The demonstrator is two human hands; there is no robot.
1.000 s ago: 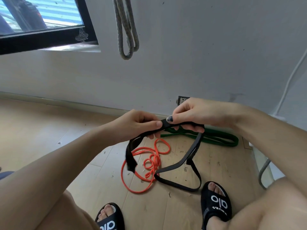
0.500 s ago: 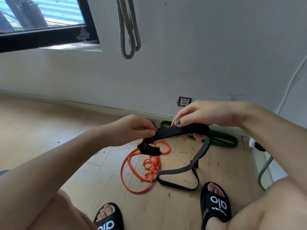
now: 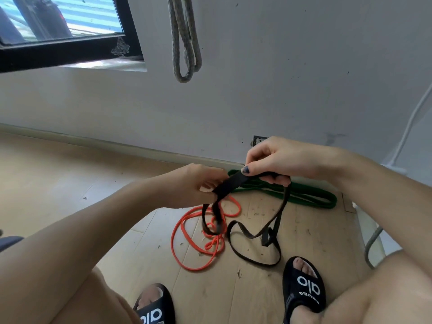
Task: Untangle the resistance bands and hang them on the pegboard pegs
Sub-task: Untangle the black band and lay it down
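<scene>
A black resistance band [image 3: 253, 235] hangs twisted between both hands above the floor. My left hand [image 3: 194, 187] pinches its left end. My right hand [image 3: 275, 160] grips the band from above, thumb on top. Loops of the black band droop to the floor between my feet. An orange band [image 3: 187, 244] lies tangled on the wooden floor under the black one. A green band [image 3: 311, 197] lies along the wall base behind my hands. A grey band [image 3: 185, 43] hangs on the wall above; its peg is out of view.
I sit with both knees at the frame's bottom and black sandals [image 3: 304, 291] on the floor. A window [image 3: 58, 31] is at upper left. A wall socket [image 3: 258, 139] sits behind my right hand, and a white cable [image 3: 411, 122] runs down at right.
My hands have worked along the black band: the bunched knot at my left hand has loosened, and more of the band now hangs in open loops down to the floor.
</scene>
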